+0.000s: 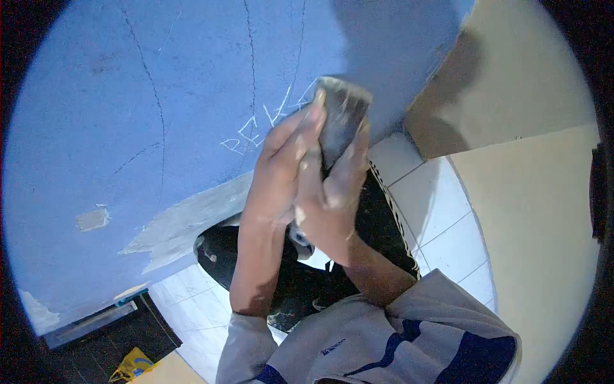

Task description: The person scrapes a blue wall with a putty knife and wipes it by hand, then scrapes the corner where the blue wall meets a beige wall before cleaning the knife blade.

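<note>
My left hand (281,166) and my right hand (336,198) are together in front of the blue wall (204,96). Between them they grip a dark, flat rectangular piece (340,125) with pale dust on its face and a lighter top edge. Its exact kind I cannot make out. The left thumb presses along its left side, while the right fingers hold its right side and lower end. Both hands carry whitish smears. Scratched white letters (252,128) show on the wall just left of the piece, partly covered by my left hand.
Dark cracks (252,57) run down the wall, and a bare grey patch (192,214) lies along its lower part. A beige wall (511,77) meets it at right. White tiles (448,217) cover the floor. A dark box-like object (96,352) and yellow packet (133,365) sit lower left.
</note>
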A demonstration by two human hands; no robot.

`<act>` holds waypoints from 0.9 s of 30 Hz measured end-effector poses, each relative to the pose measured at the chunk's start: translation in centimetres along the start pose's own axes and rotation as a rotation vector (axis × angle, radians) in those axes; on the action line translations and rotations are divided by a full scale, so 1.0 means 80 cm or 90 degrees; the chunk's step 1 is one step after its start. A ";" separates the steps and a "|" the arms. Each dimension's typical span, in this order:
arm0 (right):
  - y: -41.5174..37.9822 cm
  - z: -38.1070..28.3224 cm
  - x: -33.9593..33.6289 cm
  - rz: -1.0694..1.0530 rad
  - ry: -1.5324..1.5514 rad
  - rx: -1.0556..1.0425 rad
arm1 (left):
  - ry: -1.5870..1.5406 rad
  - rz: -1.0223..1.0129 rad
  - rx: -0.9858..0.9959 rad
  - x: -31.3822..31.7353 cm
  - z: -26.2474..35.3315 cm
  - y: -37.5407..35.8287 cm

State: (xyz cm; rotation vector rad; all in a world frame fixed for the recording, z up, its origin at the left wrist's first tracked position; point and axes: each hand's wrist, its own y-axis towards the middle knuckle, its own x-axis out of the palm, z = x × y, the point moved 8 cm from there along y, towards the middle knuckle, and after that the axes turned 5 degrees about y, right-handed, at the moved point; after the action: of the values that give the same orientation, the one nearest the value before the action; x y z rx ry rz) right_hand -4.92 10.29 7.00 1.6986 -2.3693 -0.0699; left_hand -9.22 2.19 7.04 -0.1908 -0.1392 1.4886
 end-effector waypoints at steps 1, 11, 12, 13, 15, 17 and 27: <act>0.008 -0.001 -0.005 -0.002 0.014 0.036 | -0.027 -0.006 -0.019 0.007 0.001 -0.003; -0.013 0.011 -0.003 -0.076 0.011 -0.066 | -0.180 -0.017 -0.038 0.021 -0.011 -0.026; -0.014 0.011 -0.003 -0.052 -0.011 -0.110 | -0.183 -0.017 -0.030 0.019 -0.012 -0.027; -0.014 0.012 -0.003 -0.057 -0.010 -0.103 | -0.186 -0.019 -0.022 0.019 -0.012 -0.026; -0.015 0.017 -0.001 -0.096 0.017 -0.039 | -0.174 0.022 -0.033 0.011 -0.019 -0.026; -0.019 0.018 0.001 -0.133 0.029 0.015 | -0.158 0.052 -0.049 0.005 -0.023 -0.028; -0.010 0.006 0.004 -0.094 0.078 -0.035 | -0.073 0.049 -0.056 -0.001 -0.013 -0.025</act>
State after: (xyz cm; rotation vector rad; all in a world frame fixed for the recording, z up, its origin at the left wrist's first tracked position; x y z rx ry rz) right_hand -4.35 9.66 6.46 1.7956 -2.1335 -0.0522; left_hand -7.06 1.93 6.48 -0.1831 -0.2923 1.5720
